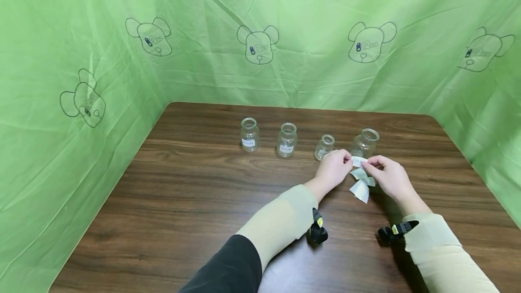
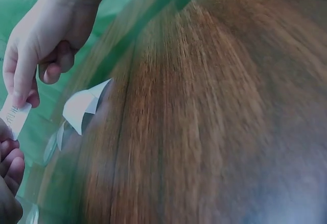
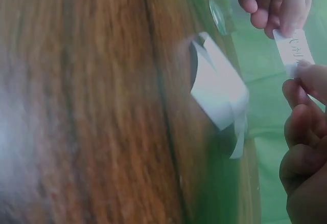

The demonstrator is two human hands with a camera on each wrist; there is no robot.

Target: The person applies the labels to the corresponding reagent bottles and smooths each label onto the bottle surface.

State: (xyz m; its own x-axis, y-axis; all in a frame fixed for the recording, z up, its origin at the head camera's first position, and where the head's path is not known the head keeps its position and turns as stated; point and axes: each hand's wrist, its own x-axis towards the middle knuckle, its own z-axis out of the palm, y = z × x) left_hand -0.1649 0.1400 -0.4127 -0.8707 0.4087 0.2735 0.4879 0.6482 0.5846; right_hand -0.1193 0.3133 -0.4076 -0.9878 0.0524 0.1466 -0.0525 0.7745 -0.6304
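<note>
Between both hands a small white label (image 1: 358, 161) with handwriting is stretched, one end pinched by each. My left hand (image 1: 335, 166) grips its left end between thumb and finger; my right hand (image 1: 388, 177) has the other end the same way. Writing also shows on the label (image 3: 293, 50) in the right wrist view. Right behind it stands a clear glass jar (image 1: 365, 143) with no label visible on its upper part; its lower part is hidden. Curled scraps of backing paper (image 1: 360, 190) lie on the table just below the hands.
A smaller glass jar (image 1: 324, 147) stands beside my left hand, partly covered by it. Farther left are two labelled glass jars, one (image 1: 287, 139) nearer and one (image 1: 249, 134) at the far left. Green cloth (image 1: 260, 80) hangs behind the wooden table (image 1: 195, 202).
</note>
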